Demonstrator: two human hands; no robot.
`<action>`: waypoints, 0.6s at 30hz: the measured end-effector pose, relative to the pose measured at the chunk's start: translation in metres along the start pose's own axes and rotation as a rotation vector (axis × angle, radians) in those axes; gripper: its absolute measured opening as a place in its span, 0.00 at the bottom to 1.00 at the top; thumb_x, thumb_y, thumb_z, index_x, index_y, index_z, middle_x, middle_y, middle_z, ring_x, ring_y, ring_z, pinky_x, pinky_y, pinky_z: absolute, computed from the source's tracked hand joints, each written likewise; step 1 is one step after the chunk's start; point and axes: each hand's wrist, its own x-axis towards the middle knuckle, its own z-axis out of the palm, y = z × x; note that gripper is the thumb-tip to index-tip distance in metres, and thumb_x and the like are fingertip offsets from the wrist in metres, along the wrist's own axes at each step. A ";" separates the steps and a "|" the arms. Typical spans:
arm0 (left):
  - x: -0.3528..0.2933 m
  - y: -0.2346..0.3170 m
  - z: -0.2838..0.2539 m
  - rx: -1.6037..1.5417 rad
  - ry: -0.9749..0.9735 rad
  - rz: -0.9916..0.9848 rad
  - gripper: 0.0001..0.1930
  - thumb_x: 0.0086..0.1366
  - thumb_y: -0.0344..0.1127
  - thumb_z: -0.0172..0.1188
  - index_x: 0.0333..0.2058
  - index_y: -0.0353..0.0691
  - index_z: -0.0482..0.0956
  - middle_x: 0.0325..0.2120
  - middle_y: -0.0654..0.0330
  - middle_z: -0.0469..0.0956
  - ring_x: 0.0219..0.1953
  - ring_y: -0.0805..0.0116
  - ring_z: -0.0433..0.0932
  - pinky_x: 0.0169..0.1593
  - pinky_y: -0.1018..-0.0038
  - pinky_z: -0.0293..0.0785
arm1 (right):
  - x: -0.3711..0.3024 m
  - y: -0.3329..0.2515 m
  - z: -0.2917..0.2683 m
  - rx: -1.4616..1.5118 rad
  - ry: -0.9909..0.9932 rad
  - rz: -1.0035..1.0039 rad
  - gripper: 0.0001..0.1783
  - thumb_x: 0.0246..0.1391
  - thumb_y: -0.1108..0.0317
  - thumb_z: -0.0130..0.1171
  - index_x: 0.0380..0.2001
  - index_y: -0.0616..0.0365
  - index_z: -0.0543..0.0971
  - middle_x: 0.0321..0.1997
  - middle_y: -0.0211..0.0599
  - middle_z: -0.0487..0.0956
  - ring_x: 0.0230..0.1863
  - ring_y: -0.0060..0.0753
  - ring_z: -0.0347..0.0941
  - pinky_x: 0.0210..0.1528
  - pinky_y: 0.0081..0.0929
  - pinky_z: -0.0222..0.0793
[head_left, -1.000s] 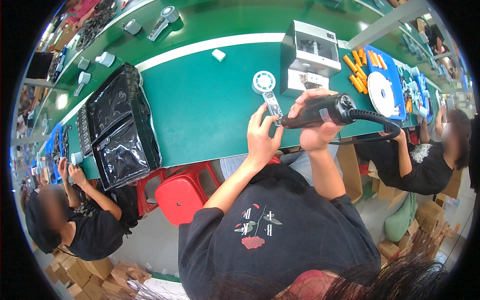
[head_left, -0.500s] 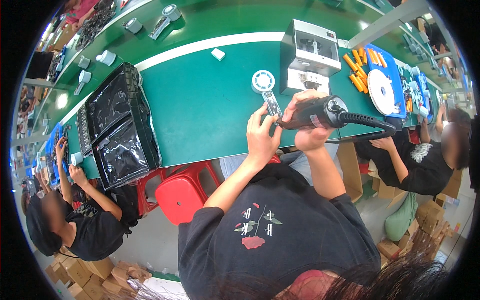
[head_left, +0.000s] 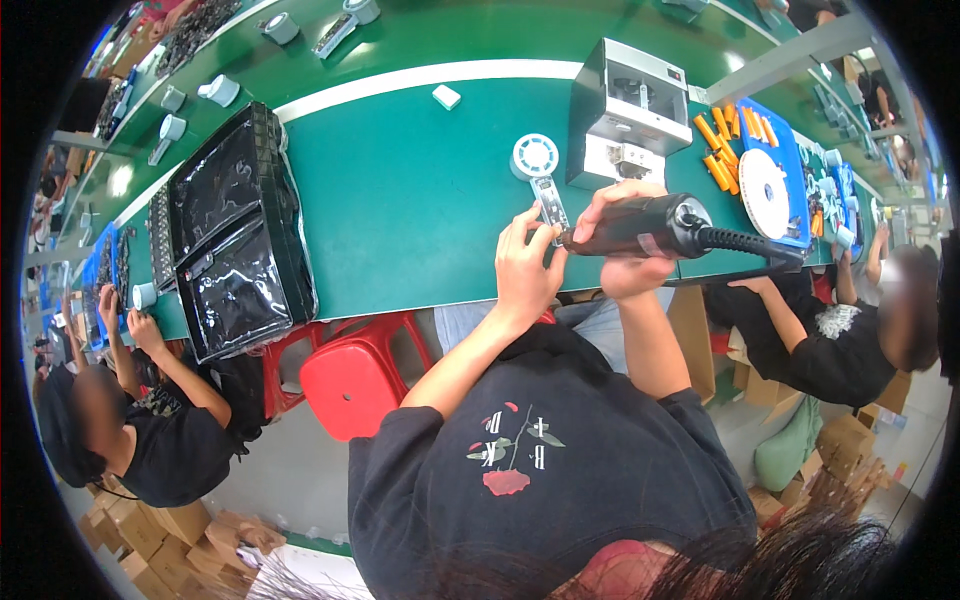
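Observation:
A light blue handheld fan (head_left: 549, 202) lies on the green bench, its round slotted head pointing away from me and its handle toward me. The handle's inside is exposed, with dark and pale parts showing. My left hand (head_left: 527, 262) is closed on the near end of this handle, thumb and fingers pinching it. My right hand (head_left: 635, 277) wraps round a black corded electric screwdriver (head_left: 645, 230), held almost level. Its tip points left at the near end of the handle, beside my left fingertips. The exact contact there is too small to make out.
A silver-grey machine (head_left: 628, 110) stands just beyond my right hand. Farther right, a blue tray (head_left: 785, 130) holds orange cylinders and a white disc. Black lined trays (head_left: 240, 230) stand at left. A small white block (head_left: 446, 97) lies ahead. Co-workers sit on both sides.
The view has shifted slightly, so bench objects sit a little differently in the picture. Both my hands keep their hold on the fan and screwdriver. The left co-worker's raised hand is lower.

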 end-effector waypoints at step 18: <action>0.002 0.000 0.000 -0.019 -0.022 0.009 0.20 0.46 0.24 0.67 0.41 0.45 0.83 0.50 0.52 0.73 0.43 0.59 0.76 0.49 0.62 0.71 | 0.001 0.005 -0.006 -0.020 -0.143 -0.011 0.57 0.36 0.13 0.46 0.38 0.66 0.67 0.27 0.45 0.74 0.21 0.33 0.74 0.24 0.26 0.74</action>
